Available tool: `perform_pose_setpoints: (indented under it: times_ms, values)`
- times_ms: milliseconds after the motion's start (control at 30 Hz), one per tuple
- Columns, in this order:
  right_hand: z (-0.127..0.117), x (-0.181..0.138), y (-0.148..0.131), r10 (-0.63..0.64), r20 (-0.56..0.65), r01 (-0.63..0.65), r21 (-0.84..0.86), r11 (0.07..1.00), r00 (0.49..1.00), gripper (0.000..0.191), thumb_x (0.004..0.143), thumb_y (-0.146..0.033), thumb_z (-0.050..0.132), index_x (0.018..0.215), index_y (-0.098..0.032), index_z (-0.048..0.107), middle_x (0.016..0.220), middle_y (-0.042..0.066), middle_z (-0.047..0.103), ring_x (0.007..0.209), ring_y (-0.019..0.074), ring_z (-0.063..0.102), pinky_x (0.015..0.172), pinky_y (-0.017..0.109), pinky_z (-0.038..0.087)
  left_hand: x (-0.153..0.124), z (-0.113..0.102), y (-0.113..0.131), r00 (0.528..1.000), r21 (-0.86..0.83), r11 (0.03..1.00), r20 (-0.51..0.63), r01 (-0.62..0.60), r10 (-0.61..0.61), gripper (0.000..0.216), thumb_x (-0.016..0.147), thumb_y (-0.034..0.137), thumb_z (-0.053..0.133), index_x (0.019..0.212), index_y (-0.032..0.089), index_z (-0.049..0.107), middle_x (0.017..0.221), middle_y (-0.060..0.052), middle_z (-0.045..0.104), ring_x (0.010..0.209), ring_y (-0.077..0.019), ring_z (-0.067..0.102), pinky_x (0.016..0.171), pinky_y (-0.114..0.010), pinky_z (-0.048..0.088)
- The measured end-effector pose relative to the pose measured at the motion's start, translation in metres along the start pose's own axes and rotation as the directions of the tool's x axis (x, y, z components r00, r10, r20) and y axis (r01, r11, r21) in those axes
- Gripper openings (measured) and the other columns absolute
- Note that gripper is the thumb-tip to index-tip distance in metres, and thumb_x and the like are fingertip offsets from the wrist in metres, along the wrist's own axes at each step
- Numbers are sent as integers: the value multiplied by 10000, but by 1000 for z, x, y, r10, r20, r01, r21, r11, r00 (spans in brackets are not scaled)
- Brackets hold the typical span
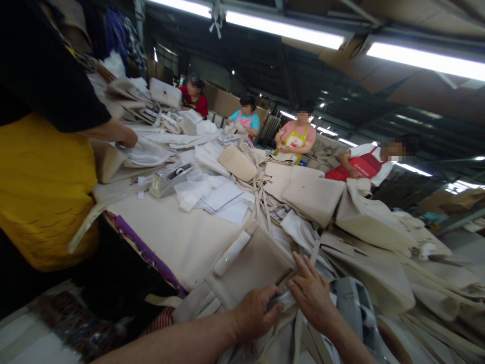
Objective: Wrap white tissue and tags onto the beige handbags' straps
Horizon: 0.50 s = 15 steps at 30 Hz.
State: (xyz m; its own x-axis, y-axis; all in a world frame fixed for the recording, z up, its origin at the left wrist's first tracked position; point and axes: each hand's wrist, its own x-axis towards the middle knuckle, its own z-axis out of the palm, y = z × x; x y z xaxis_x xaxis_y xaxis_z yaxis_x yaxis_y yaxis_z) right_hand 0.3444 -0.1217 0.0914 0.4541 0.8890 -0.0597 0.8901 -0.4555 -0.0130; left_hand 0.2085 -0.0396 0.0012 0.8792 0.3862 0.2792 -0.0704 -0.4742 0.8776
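My left hand is curled at the near edge of a beige canvas bag, its fingers pinching a white piece of wrapping at the bag's bottom edge. My right hand lies flat, fingers spread, on the same bag's lower right corner and on the white material beside it. A white rolled tube rests on top of the bag. A grey tape dispenser sits just right of my right hand.
The long table is heaped with beige bags, straps and white paper sheets. Another tape dispenser stands mid-table. A person in a yellow apron stands close at the left; several seated workers line the far side.
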Motion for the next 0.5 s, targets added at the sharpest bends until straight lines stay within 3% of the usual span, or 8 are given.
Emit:
perform_pose_setpoints:
  times_ms: [200,500]
  values:
    - [-8,1,1,4,95,-16,127,992,995,367,855,-353,329,718,-217,641,1499,11,155,1367,271,88,1012,529,228,-1,-2,4,1000,-4,1000,-1,-20,20,306,838,261,457,1140,222,487,1009,-30,653,889,-177,623,800,-264,465]
    - [-10,3,1,19,112,-46,241,970,993,282,807,-336,393,783,-216,647,1498,48,162,1367,263,92,1042,518,197,0,0,1,999,-30,999,-8,-41,41,366,839,249,459,1204,234,445,1082,-30,642,959,-178,614,852,-276,456]
